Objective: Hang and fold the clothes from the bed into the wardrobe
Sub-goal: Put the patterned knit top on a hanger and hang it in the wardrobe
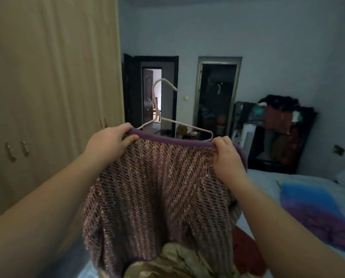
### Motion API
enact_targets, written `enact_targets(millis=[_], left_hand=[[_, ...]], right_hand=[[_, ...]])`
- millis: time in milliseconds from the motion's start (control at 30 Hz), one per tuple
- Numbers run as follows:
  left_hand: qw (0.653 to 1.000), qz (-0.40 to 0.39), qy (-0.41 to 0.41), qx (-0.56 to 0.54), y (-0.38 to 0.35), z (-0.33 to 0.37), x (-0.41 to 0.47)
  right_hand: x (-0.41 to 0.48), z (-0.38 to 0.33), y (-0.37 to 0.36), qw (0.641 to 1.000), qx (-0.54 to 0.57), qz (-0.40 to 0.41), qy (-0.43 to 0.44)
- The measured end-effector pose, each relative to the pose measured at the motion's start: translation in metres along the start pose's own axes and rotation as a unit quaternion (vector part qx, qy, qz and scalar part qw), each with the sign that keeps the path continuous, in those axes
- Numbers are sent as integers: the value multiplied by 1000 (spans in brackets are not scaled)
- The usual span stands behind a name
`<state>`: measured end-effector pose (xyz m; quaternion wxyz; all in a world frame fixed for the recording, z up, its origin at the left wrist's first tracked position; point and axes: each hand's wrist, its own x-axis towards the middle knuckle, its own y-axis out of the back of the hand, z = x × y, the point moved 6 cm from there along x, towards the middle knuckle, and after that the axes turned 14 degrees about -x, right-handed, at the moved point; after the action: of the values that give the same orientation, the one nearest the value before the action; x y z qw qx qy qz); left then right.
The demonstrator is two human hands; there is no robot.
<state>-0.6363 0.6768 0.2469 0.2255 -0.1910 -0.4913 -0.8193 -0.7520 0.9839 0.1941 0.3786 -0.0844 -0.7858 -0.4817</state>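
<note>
Both hands hold a purple knitted garment (157, 185) up in the air in front of the person, above the near end of the bed (267, 183). The left hand (109, 143) has its grip clamped on the left end of the garment's plain purple band, thumb in front and fingers curled over the top. The right hand (227, 157) pinches the band's right end in the same way. The band is stretched between them, and the open-weave knit hangs down below.

A pale pink hanger (179, 123) rises behind the band, hook uppermost. Its left arm runs down behind the left fingers and its right arm bends just beside the right hand. The lower part is hidden by the garment.

The wardrobe (47, 97) stands to the left, with its beige doors closed. On the bed's right side lies a blue and purple cloth (312, 209). A red item (245, 249) and crumpled olive fabric (177, 261) sit at the bed's near edge, under the garment.
</note>
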Motion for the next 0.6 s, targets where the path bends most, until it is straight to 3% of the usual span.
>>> enact_targets(millis=[133,233,367,467,600], left_hand=[[998,-9,-43,35,10,15,3],[999,-14,-28,20,25,11,7],[999,-30,-30,-13,38,9,12],[994,-57,-73,-60,39,31,12],[987,-114,-99,-60,36,51,12]], right_hand=[[14,15,34,997,-12,63,-42],[23,46,63,989,-15,94,-116],[33,59,83,990,5,68,-124],[34,50,72,983,86,60,-148],[36,39,53,972,177,-21,-151]])
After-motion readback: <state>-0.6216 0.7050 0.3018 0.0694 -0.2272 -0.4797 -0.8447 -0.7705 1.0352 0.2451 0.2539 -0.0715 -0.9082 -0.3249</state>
